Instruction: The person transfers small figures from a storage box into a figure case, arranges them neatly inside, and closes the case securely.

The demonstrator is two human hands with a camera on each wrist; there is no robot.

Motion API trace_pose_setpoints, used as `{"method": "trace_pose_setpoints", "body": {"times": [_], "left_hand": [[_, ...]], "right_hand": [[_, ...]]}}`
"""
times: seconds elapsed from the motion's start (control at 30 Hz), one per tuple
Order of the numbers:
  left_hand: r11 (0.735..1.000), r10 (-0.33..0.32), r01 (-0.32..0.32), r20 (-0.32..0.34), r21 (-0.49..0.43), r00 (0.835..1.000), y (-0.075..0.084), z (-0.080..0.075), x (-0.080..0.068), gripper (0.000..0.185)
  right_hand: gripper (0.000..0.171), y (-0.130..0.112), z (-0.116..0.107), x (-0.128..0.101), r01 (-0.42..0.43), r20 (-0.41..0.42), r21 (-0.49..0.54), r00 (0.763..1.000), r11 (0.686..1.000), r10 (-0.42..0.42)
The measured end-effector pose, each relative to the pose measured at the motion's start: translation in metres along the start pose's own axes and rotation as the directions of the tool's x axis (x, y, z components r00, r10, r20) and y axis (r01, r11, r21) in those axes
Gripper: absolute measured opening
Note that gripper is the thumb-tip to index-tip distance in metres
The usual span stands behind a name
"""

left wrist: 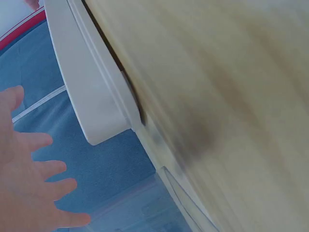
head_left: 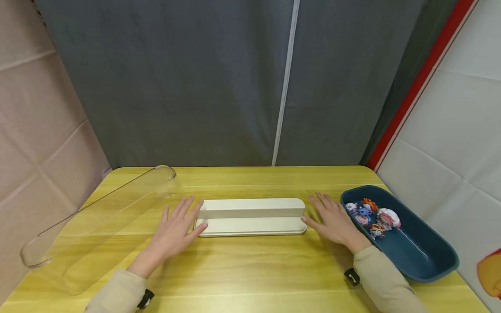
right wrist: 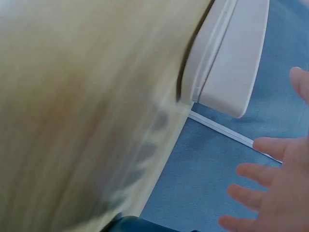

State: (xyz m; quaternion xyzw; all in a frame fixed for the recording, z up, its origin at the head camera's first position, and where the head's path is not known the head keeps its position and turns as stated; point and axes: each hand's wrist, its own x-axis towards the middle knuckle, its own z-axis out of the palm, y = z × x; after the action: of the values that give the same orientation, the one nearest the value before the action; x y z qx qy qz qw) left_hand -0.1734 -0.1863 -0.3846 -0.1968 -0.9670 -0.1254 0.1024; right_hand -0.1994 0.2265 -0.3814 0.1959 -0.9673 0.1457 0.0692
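A long white stepped base (head_left: 250,224) with rounded ends lies in the middle of the table. My left hand (head_left: 175,230) is at its left end, palm down with fingers spread; the left wrist view shows these fingers (left wrist: 50,169) straight and holding nothing. At the base's other end is my right hand (head_left: 332,219), also spread flat and bare of any object. In the right wrist view its fingers (right wrist: 256,174) stand apart from the white base (right wrist: 236,63). A clear plastic cover (head_left: 113,217) lies to the left, partly behind the left hand.
On the right sits a dark blue tray (head_left: 426,256) holding several small colourful figurines (head_left: 372,217); my right forearm passes close beside it. The wooden table (head_left: 266,274) ends at a grey curtain (head_left: 188,87). Pale cloth walls flank both sides.
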Motion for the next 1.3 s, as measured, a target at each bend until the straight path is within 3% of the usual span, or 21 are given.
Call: {"method": "trace_pose_setpoints", "body": {"times": [0.27, 0.6, 0.93, 1.1, 1.3], "left_hand": [[0.995, 0.041, -0.049, -0.089, -0.089, 0.995, -0.002, -0.011, 0.011, 0.06], [0.968, 0.043, -0.073, -0.127, -0.24, 0.991, -0.007, -0.022, 0.024, 0.045], [0.913, -0.021, -0.02, -0.095, -0.408, 0.995, -0.016, -0.019, 0.031, 0.033], [0.909, -0.029, -0.003, -0.069, -0.416, 0.997, -0.021, -0.013, 0.034, 0.032], [0.901, -0.021, -0.001, -0.047, -0.435, 0.999, -0.026, -0.008, 0.036, 0.031]], "right_hand": [[0.068, -0.002, -0.021, 0.009, 0.015, -0.037, 0.033, 0.999, 0.999, -0.013], [0.063, 0.002, -0.055, 0.017, 0.003, -0.105, 0.069, 0.994, 0.998, 0.004], [0.058, 0.016, -0.097, 0.01, -0.112, -0.089, 0.234, 0.987, 0.966, 0.135], [0.055, 0.028, -0.111, 0.004, -0.115, -0.12, 0.32, 0.98, 0.94, 0.161], [0.047, 0.047, -0.12, -0.004, -0.093, -0.193, 0.34, 0.967, 0.936, 0.167]]}}
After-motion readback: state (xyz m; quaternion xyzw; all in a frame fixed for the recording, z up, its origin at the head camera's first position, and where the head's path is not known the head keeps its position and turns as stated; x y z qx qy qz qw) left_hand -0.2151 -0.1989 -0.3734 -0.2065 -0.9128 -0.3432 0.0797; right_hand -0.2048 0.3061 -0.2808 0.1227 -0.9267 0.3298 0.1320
